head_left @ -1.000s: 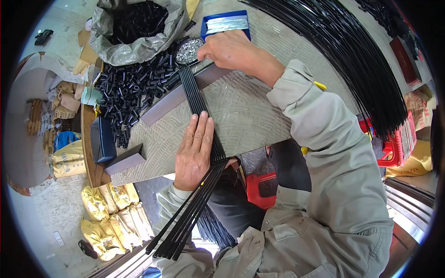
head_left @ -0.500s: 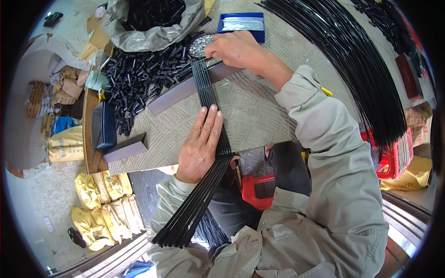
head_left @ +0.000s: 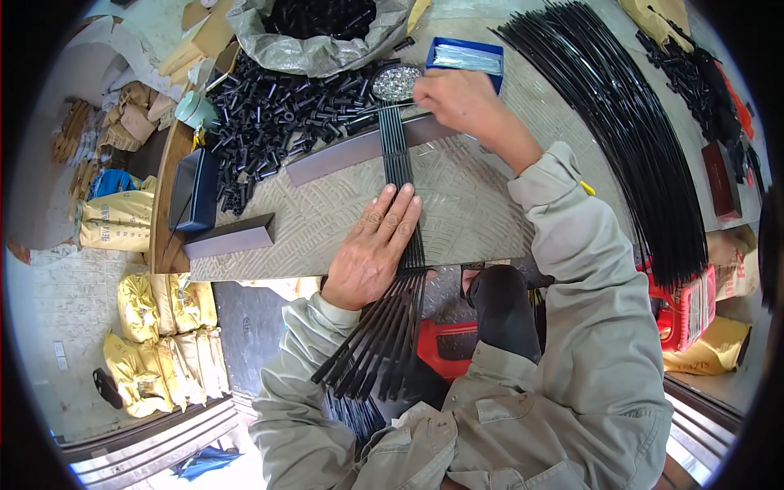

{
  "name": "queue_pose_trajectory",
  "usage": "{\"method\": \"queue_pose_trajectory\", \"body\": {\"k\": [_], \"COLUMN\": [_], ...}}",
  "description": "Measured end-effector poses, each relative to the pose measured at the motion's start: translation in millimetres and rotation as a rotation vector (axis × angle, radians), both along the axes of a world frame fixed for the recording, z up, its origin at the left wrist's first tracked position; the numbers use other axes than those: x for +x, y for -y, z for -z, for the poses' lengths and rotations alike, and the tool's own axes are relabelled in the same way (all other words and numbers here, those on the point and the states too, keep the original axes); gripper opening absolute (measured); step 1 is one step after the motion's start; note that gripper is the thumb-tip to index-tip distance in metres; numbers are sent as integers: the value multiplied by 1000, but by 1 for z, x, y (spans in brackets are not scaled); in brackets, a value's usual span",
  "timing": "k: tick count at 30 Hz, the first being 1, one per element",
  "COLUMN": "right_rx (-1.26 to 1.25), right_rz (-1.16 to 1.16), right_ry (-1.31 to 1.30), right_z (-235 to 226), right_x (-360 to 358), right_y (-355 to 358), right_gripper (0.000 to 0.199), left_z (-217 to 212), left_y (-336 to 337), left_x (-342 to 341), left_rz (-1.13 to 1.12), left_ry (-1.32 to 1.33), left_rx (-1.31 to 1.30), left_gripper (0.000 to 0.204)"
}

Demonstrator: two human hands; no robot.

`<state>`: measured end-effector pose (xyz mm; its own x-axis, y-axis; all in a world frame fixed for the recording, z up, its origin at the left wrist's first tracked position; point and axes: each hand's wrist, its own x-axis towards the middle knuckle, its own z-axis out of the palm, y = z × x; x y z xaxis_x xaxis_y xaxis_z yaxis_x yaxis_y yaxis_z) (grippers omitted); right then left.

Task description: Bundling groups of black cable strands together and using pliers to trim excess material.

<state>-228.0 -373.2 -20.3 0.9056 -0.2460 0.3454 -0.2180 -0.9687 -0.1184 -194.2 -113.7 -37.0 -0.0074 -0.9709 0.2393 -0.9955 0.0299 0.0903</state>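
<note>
My left hand [head_left: 371, 253] lies flat with its fingers stretched out, resting on a row of thin black rods [head_left: 395, 151]. Side by side, the rods run across the table, and their near ends fan out past its edge above my lap. At their far end, my right hand [head_left: 461, 100] is closed in a pinch just to the right of the row. Whatever its fingertips hold is too small to make out. A round dark-rimmed dish [head_left: 373, 83] of small silver pieces [head_left: 398, 82] stands beside those fingers. Under the far part of the rods runs a grey angled metal bar [head_left: 335, 158].
Short black tubes [head_left: 269, 114] lie heaped at the left, below an open grey sack [head_left: 314, 57]. A blue box [head_left: 467, 43] of thin clear strips stands behind my right hand. Long black rods [head_left: 621, 122] cover the right side. An open dark blue box [head_left: 193, 192] stands at the left edge.
The whole view has shifted slightly. My right hand has moved a little right, off the rods' far ends. The near ends of the rods have spread wider; my left hand stays flat on them.
</note>
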Motion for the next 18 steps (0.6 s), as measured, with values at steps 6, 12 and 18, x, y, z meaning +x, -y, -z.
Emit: {"method": "queue_pose_trajectory", "body": {"k": [6, 12, 18], "right_rx": [-38, -24, -45], "right_rz": [156, 177, 117], "right_ry": [452, -31, 42], "right_z": [-6, -21, -20], "right_x": [0, 15, 8], "right_y": [31, 72, 74], "right_gripper": [9, 9, 9], "left_z": [-13, -16, -9], "left_y": [1, -3, -17], "left_x": [-5, -8, -24], "left_rz": [-60, -29, -41], "left_ry": [9, -152, -168], "left_rx": [-17, 33, 13], "left_gripper": [81, 86, 90]}}
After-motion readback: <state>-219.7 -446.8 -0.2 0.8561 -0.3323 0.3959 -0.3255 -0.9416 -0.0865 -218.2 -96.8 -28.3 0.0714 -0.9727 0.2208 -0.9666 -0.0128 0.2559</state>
